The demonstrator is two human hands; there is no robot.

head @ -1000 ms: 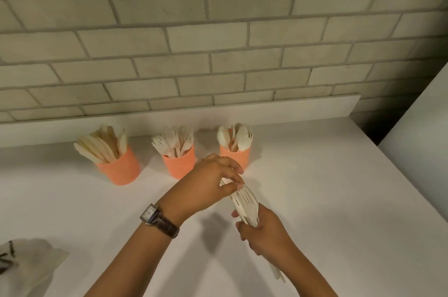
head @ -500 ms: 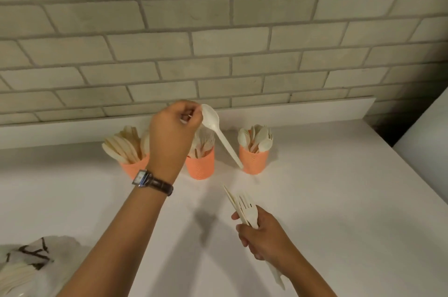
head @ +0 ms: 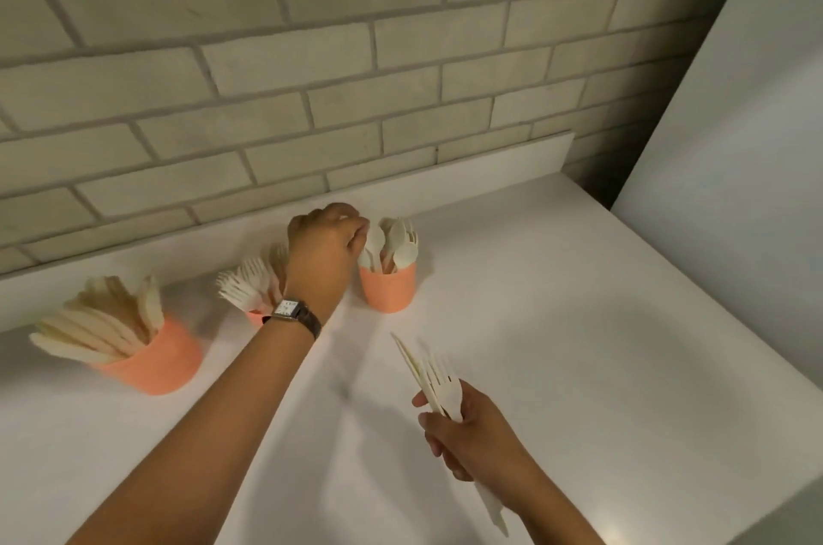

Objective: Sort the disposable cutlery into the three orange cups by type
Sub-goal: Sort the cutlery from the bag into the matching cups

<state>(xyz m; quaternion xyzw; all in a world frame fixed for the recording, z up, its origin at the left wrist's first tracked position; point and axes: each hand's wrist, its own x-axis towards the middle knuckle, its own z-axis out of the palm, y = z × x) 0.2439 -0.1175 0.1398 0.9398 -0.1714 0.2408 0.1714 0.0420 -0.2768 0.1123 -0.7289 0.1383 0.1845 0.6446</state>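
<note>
Three orange cups stand in a row on the white counter (head: 556,344). The left cup (head: 151,362) holds knives, and the middle cup (head: 255,317), mostly hidden behind my left wrist, holds forks (head: 245,284). The right cup (head: 387,288) holds spoons. My left hand (head: 325,246) hovers over the right cup's left rim, fingertips pinched on the bowl of a white spoon (head: 375,238) whose handle is down in the cup. Lower right, my right hand (head: 467,429) grips a small bundle of cutlery (head: 434,380), a fork and knife-like pieces pointing up and left.
A brick wall (head: 401,77) with a low white ledge (head: 490,161) runs behind the cups. A tall white panel (head: 735,144) stands at the right, and the counter's edge falls away at the lower right.
My left hand drew a spoon out of the bundle, lifted it over the cups, then carried it right and down into the right cup. The right hand kept hold of the bundle.
</note>
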